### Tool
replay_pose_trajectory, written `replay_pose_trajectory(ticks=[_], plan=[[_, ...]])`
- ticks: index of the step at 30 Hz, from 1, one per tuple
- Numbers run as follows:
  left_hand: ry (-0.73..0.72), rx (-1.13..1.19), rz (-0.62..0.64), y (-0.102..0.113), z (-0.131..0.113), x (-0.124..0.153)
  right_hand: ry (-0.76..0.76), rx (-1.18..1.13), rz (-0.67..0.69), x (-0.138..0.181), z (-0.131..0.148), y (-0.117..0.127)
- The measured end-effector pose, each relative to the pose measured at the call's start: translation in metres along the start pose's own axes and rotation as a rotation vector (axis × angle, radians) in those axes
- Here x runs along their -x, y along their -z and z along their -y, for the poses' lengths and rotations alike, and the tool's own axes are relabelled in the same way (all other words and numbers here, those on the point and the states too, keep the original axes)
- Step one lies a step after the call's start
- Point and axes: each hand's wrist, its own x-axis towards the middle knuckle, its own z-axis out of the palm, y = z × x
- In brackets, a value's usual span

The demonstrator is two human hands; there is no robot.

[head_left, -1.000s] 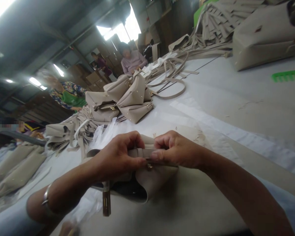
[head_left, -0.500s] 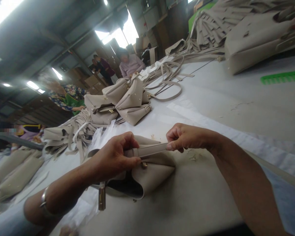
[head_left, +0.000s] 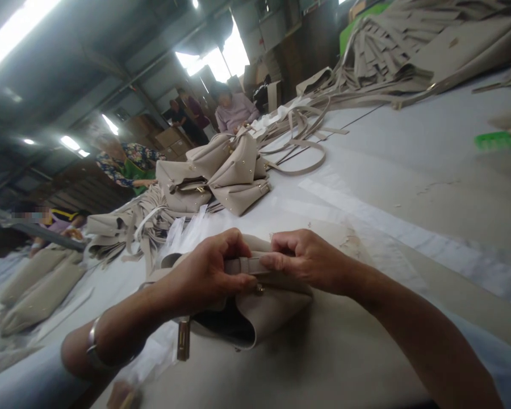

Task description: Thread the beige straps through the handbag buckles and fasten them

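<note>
A beige handbag (head_left: 276, 318) lies on the table before me, its dark opening turned toward me. Over its top runs a beige strap (head_left: 255, 264) with a narrow loop around it. My left hand (head_left: 217, 264) pinches the strap beside that loop, thumb in front and fingers curled behind. On the other side of the loop, my right hand (head_left: 302, 258) is closed on the strap between thumb and fingers. A gold-coloured metal clasp (head_left: 183, 339) hangs below my left wrist. The strap's ends are hidden by my hands.
Finished-looking beige bags (head_left: 221, 176) are heaped ahead, with loose straps (head_left: 298, 159) beside them. More bags (head_left: 42, 284) lie at left. A green comb-like piece (head_left: 498, 141) sits at right. Several people work beyond, one in a green apron (head_left: 132, 170).
My right hand has slid left along the strap, close to my left hand. At the right, the bag by another person's hand has shifted, and the green piece is now partly covered.
</note>
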Motion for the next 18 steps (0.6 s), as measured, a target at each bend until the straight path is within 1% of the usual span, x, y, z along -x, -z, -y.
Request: replay_pose_trajectory(ticks=[2, 4, 8, 11, 14, 16, 18], plan=[[-0.014, -0.005, -0.002, 0.0, -0.001, -0.001, -0.017, -0.062, 0.013, 0.0, -0.001, -0.007], [-0.016, 0.012, 0.001, 0.0, 0.0, -0.001, -0.042, -0.175, 0.065, -0.001, -0.006, -0.009], [0.004, 0.032, -0.011, -0.001, 0.002, 0.0, -0.127, -0.399, 0.205, -0.004, -0.021, -0.001], [0.004, 0.045, -0.009, -0.001, 0.004, 0.001, -0.192, -0.443, 0.306, -0.003, -0.027, 0.005], [-0.007, 0.057, -0.012, -0.001, 0.004, 0.0, -0.223, -0.475, 0.399, -0.001, -0.026, 0.006], [0.003, 0.062, -0.003, 0.0, 0.004, 0.001, -0.208, -0.494, 0.422, -0.001, -0.021, 0.005], [0.024, 0.052, 0.011, 0.0, 0.003, 0.004, -0.162, -0.475, 0.365, 0.001, -0.015, 0.002]])
